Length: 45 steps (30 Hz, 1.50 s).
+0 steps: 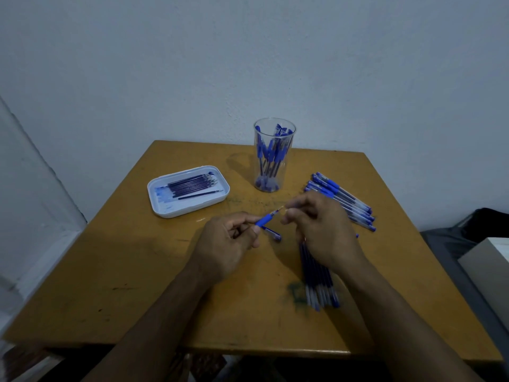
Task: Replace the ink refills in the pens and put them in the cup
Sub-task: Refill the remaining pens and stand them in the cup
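Two hands meet at mid-frame over the table (115,271). The left hand (228,249) pinches a pen (266,219) by its blue grip, tip aimed up and right; the right hand (319,232) curls its fingertips at that tip, seemingly holding the refill's end or the nose piece, too small to tell which. A loose cap (272,233) lies just beneath the pen. Low right of centre, a bundle of refills (319,277) lies partly under the right wrist. Farther right is a row of pens (344,201); left of centre, a tray (162,208) holds refills. Beyond, the cup (274,154) stands holding finished pens. I judge the refill swap is underway; next calls for a steady, straight pull or push along the barrel.
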Available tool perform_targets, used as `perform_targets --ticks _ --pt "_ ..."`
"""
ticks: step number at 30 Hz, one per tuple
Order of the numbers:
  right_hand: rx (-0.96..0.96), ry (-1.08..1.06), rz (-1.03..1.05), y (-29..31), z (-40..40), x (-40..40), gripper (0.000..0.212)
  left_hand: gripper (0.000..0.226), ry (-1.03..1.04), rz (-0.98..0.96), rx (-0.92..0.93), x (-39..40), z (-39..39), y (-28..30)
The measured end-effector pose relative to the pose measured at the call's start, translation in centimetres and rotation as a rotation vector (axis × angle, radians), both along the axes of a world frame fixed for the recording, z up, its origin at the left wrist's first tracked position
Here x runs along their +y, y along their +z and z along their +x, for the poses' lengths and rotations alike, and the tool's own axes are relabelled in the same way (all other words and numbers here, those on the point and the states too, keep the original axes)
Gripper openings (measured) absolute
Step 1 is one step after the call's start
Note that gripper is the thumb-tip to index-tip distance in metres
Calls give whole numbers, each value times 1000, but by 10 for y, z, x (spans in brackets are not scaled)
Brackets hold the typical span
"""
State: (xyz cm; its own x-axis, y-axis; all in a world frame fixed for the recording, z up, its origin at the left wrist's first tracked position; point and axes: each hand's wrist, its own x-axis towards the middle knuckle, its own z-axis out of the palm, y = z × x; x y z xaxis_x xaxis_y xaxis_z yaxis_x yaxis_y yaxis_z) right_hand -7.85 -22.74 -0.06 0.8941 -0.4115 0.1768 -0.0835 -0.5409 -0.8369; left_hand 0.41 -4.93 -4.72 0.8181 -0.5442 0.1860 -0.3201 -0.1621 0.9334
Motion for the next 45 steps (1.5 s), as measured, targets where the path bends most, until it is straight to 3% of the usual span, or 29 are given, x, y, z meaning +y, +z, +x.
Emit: perform_targets --ticks 2,4,16,21,23,27,32,36,37,41,43,45 --pt "-50 11 248 6 -1 -5 7 21 -14 19 -13 0 0 -1" --pt "-34 71 302 9 -3 -8 7 21 -15 44 -33 0 1 -2" --pt "36 149 97 -2 -2 -7 6 24 -29 86 -115 0 1 -8" --pt "67 71 -65 -5 -2 -8 48 24 -32 85 -105 0 1 -8" --pt "37 82 -24 -4 -3 -10 41 24 -27 80 -112 -1 1 -7" --pt "47 179 154 -1 -3 -12 5 24 -30 81 -113 -2 1 -8" --pt "48 89 -65 -7 -2 -11 42 25 -29 90 -121 -2 1 -7" --pt "41 176 117 -3 -3 -12 10 25 -34 83 -124 -1 0 -8" --pt "43 172 102 -4 -3 -12 9 26 -38 76 -121 -1 0 -8" --pt "84 90 -53 -8 -1 -10 43 28 -38 72 -118 -3 1 -10" --pt "76 99 -22 -7 -2 -12 37 27 -28 68 -109 -2 2 -10" --pt "60 155 52 -4 -3 -13 16 27 -31 62 -109 -2 1 -9"
